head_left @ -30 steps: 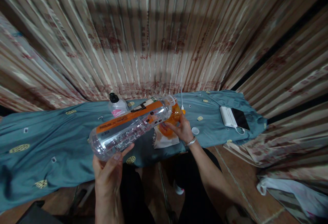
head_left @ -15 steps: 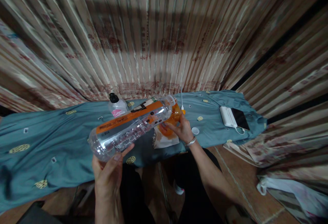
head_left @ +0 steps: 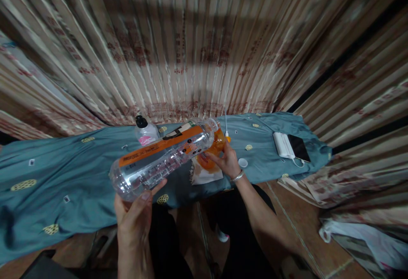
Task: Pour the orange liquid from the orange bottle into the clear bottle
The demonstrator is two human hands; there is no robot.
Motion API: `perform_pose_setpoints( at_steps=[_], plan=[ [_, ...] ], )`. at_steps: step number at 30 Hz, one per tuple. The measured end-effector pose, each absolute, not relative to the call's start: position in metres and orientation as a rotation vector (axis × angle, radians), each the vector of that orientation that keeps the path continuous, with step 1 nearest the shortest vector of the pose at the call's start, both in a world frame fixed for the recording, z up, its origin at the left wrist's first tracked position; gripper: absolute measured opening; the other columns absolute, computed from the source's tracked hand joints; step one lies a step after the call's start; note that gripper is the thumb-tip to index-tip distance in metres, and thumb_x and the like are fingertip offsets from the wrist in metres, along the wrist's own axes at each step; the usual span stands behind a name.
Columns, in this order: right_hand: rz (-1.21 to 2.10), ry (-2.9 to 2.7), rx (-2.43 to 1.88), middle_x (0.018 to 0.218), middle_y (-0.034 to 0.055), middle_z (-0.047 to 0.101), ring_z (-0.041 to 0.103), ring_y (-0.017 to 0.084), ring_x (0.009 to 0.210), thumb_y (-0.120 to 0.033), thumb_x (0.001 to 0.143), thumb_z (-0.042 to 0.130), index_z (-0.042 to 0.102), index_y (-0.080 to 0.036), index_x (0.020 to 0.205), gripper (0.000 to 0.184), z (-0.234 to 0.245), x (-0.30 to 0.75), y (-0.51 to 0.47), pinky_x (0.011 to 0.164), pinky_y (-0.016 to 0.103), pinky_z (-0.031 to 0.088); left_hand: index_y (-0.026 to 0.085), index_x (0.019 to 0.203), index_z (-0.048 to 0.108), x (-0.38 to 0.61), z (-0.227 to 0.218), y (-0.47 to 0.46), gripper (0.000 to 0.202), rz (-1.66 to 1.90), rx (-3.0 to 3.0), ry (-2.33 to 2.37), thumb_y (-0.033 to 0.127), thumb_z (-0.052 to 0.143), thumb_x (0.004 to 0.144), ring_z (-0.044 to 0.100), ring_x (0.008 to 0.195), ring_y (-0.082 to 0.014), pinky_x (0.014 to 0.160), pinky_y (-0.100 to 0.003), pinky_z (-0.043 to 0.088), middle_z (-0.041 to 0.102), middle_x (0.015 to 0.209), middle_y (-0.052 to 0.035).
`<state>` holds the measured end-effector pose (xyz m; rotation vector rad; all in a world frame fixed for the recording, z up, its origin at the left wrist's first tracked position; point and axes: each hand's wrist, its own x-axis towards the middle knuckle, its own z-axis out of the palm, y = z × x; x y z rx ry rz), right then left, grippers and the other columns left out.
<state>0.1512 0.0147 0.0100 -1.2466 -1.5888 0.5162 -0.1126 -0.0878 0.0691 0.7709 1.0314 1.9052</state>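
My left hand (head_left: 135,215) grips the base of a large clear plastic bottle (head_left: 162,158) with an orange label. The bottle is tipped almost level, its open mouth over a small orange container (head_left: 214,149). My right hand (head_left: 225,160) is wrapped around that orange container, which rests on a white cloth (head_left: 205,175) on the teal sheet (head_left: 63,172). A white bottle cap (head_left: 242,163) lies just right of my right wrist.
A small bottle with a black cap (head_left: 145,131) stands behind the big bottle. A white power bank (head_left: 282,145) and a dark phone (head_left: 298,148) lie at the right end of the sheet. Striped curtains (head_left: 191,49) hang behind. A white bag (head_left: 366,240) lies on the floor at right.
The base end of the big bottle has dropped and shifted left a trifle with my left hand. My right hand and the orange container have stayed put.
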Motion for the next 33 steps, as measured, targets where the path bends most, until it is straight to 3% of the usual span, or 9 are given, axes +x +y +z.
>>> perform_pose_setpoints(
  at_steps=[3, 8, 18, 25, 33],
  plan=[
    [0.512, -1.584, -1.247, 0.117, 0.0124, 0.078, 0.078, 0.032, 0.100, -0.061, 0.082, 0.083, 0.057, -0.023, 0.132, 0.067, 0.010, 0.151, 0.015, 0.092, 0.048, 0.065, 0.024, 0.114, 0.079, -0.110, 0.072, -0.089, 0.055, 1.906, 0.756, 1.018, 0.030, 0.095, 0.062, 0.064, 0.126, -0.0390, 0.088, -0.049, 0.066, 0.068, 0.141, -0.0106],
    [0.505, -1.589, -1.252, 0.118, 0.0120, 0.077, 0.077, 0.032, 0.101, -0.059, 0.083, 0.083, 0.058, -0.023, 0.134, 0.067, 0.009, 0.151, 0.014, 0.092, 0.047, 0.064, 0.027, 0.108, 0.081, -0.103, 0.080, -0.088, 0.055, 1.949, 0.694, 1.054, 0.032, 0.096, 0.055, 0.069, 0.111, -0.0315, 0.075, -0.039, 0.067, 0.073, 0.128, -0.0077],
    [0.472, -1.608, -1.216, 0.118, 0.0128, 0.077, 0.077, 0.032, 0.101, -0.061, 0.083, 0.083, 0.058, -0.022, 0.134, 0.068, 0.005, 0.153, 0.016, 0.091, 0.047, 0.064, 0.027, 0.110, 0.079, -0.103, 0.081, -0.087, 0.059, 1.939, 0.706, 1.066, 0.033, 0.098, 0.055, 0.073, 0.102, -0.0298, 0.075, -0.040, 0.068, 0.074, 0.127, -0.0064],
    [0.474, -1.612, -1.213, 0.120, 0.0122, 0.077, 0.077, 0.032, 0.102, -0.058, 0.083, 0.084, 0.057, -0.023, 0.137, 0.069, 0.005, 0.153, 0.016, 0.092, 0.048, 0.064, 0.023, 0.111, 0.079, -0.104, 0.077, -0.088, 0.058, 1.960, 0.714, 1.045, 0.032, 0.097, 0.056, 0.071, 0.109, -0.0339, 0.078, -0.043, 0.067, 0.073, 0.132, -0.0110],
    [0.492, -1.607, -1.206, 0.124, 0.0138, 0.076, 0.077, 0.033, 0.105, -0.061, 0.084, 0.082, 0.057, -0.024, 0.136, 0.069, 0.004, 0.153, 0.017, 0.095, 0.048, 0.064, 0.026, 0.112, 0.080, -0.105, 0.080, -0.089, 0.056, 1.933, 0.746, 1.052, 0.032, 0.096, 0.059, 0.072, 0.108, -0.0317, 0.076, -0.040, 0.068, 0.072, 0.133, -0.0085]
  ],
)
